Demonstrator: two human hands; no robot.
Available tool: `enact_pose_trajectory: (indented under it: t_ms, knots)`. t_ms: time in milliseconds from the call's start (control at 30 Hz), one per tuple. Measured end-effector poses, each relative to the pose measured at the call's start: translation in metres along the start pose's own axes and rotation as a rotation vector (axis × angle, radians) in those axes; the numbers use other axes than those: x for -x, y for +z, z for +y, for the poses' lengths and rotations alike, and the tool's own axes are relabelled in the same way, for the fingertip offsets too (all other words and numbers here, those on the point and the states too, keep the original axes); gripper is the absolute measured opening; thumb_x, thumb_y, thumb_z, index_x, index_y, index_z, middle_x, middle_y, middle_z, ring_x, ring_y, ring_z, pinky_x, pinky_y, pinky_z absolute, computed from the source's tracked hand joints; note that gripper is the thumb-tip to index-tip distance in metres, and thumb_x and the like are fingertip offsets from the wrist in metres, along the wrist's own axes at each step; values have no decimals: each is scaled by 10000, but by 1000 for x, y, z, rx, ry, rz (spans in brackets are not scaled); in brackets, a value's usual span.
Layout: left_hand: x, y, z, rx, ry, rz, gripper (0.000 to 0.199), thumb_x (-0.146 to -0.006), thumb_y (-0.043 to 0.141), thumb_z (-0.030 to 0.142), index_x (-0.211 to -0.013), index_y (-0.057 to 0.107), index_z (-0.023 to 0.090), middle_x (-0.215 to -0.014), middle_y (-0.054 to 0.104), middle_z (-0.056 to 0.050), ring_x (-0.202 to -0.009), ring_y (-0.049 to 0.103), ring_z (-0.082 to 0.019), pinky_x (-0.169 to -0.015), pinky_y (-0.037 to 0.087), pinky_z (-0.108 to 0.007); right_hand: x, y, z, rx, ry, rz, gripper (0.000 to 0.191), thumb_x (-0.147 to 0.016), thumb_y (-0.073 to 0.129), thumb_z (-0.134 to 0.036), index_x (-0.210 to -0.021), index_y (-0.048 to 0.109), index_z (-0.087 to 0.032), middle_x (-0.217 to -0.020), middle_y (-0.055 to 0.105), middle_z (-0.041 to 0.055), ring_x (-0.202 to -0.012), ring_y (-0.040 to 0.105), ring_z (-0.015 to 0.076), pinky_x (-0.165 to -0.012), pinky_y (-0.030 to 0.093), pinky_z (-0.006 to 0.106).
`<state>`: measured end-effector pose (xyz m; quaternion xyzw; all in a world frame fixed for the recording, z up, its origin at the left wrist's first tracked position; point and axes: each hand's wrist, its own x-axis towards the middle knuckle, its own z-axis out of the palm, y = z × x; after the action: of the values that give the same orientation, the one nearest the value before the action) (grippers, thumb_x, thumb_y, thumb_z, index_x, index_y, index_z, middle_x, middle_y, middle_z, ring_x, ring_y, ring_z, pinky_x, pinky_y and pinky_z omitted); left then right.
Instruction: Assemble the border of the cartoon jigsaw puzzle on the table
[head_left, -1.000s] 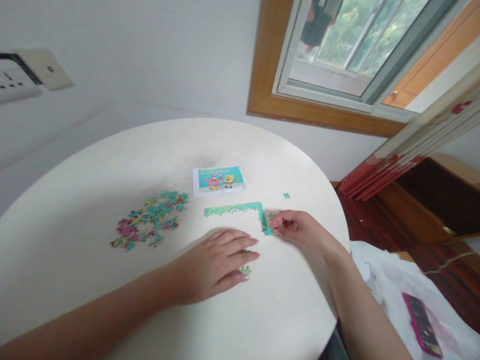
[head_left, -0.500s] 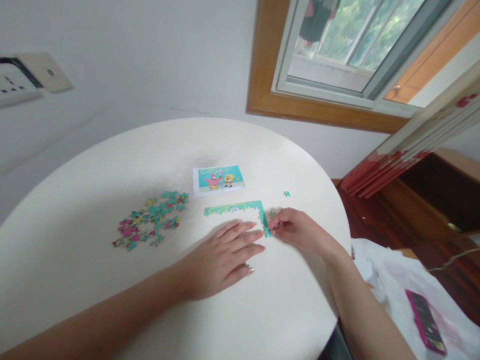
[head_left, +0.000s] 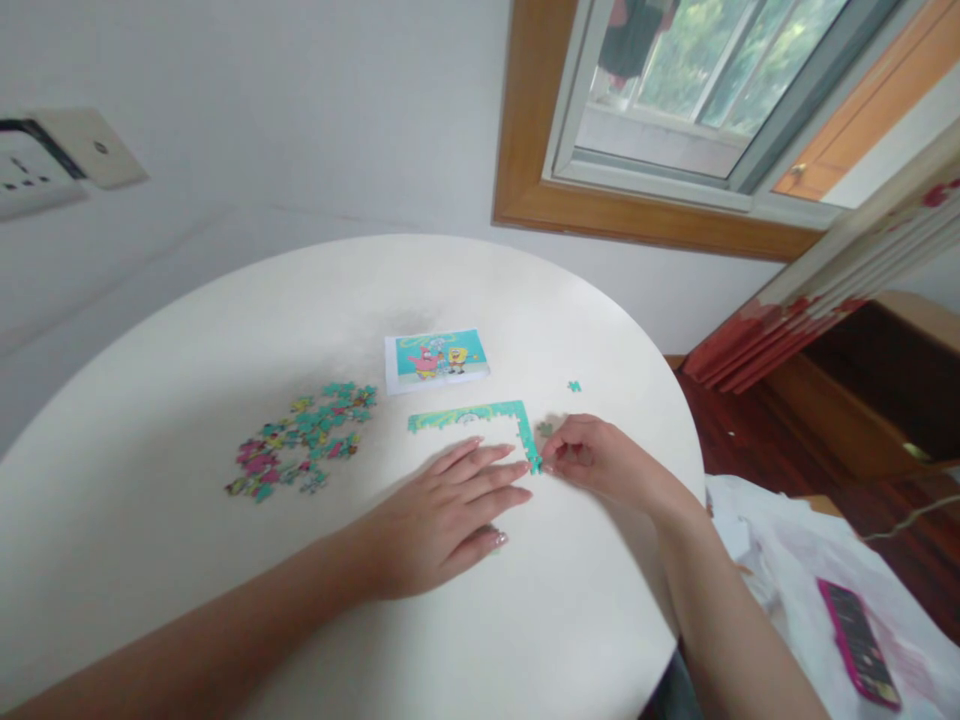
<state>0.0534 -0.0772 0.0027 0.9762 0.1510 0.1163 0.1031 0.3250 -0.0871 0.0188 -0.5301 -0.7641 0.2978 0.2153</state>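
My left hand (head_left: pixel 439 520) lies flat on the white table, fingers stretched toward the lower end of a joined puzzle strip (head_left: pixel 465 416). That strip runs along the top and turns down at its right corner. At its lower end is a teal puzzle piece (head_left: pixel 535 465), pinched at its right side by the thumb and fingers of my right hand (head_left: pixel 589 450). Just above my right fingertips lies a greyish-green puzzle piece (head_left: pixel 545 428). Farther up and right sits a single teal puzzle piece (head_left: pixel 574 386).
A picture card (head_left: pixel 441 360) with cartoon figures lies behind the strip. To the left is a heap of loose puzzle pieces (head_left: pixel 307 435). The round table (head_left: pixel 225 320) stands by a wall and a window. A pink-edged phone (head_left: pixel 857 640) rests on white plastic at the right.
My right fingers have shifted very slightly at the teal piece by the strip's lower end. My left hand stays in the same place.
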Motion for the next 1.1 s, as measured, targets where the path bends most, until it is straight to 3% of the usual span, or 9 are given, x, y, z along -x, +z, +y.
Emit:
enact_pose_trajectory:
  t_ms: [800,1100]
  knots:
    - [1,2,-1,47,0,40,458,-995,519,331,-1448,490,276,-1551,479,-19,-1478,355,-224,-1275,156,-427,0,2,-3,6,7,0,91,-793,682,-163,-870,700,-208,-835,664,22,-708,583,149,-659,451,262]
    - [0,2,0,4,4,-6,453,-1013,485,346,-1459,476,260,-1571,449,-24,-1491,328,-231,-1268,157,-447,0,3,-1,12,-9,-6,77,-807,680,-193,-881,702,-200,-839,653,27,-720,589,154,-667,456,267]
